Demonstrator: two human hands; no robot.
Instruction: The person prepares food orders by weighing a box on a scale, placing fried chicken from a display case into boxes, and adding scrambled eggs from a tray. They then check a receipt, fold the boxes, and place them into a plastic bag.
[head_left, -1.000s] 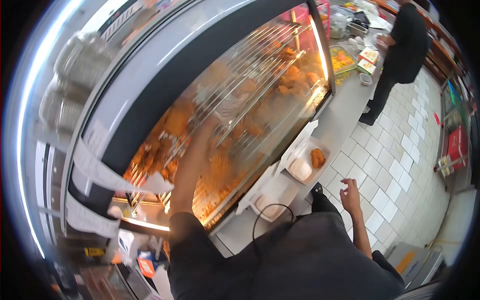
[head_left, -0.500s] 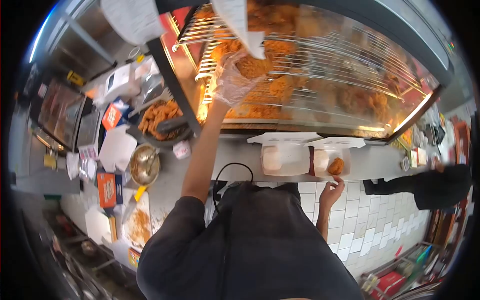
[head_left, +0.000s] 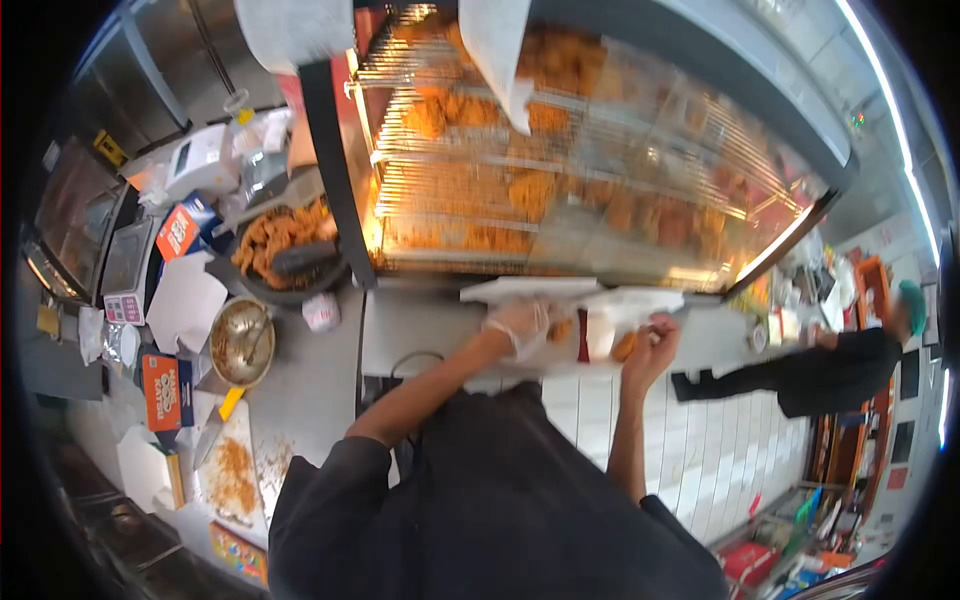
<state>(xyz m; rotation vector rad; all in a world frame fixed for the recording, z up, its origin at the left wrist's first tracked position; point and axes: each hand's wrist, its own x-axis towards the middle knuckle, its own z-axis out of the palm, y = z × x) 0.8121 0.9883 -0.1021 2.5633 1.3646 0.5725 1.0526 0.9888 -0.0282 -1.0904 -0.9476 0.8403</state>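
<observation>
My left hand, in a clear plastic glove, is low inside the left half of the pair of open white card boxes. Its blurred fingers are closed on a piece of fried chicken. My right hand is bare, with its fingers curled together at the right box, close to the raised lid. What its fingertips pinch, if anything, is too blurred to make out. Below them, a second piece of fried chicken lies in the right box.
A lit glass warming cabinet with racks of fried food stands behind the boxes. On the left are a dark bowl of fried pieces, a metal bowl, a knife and a crumb-covered board. Another person stands at right.
My left hand has come down from the cabinet rack to the left box, where a chicken piece now shows. My right hand has risen from the right box's near edge towards its lid.
</observation>
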